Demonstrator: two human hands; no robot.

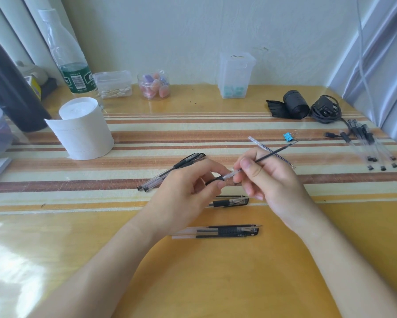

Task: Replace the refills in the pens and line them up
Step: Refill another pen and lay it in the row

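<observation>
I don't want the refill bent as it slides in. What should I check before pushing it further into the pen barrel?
1. Left hand holds the pen barrel firmly: ok.
2. Right hand pinches the refill: ok.
3. Refill lined up with the barrel: ok.
4. Refill straight, not bowed: ok.
5. Refill tip seated inside: cannot tell, fingers cover it.
6. Blue binder clip clear of the refill's end: ok.

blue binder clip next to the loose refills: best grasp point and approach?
Pinch the blue binder clip across its folded blue body, coming straight down from above. It lies alone on the table, and its thin wire handles at the far right end would likely slip or swing.
</observation>
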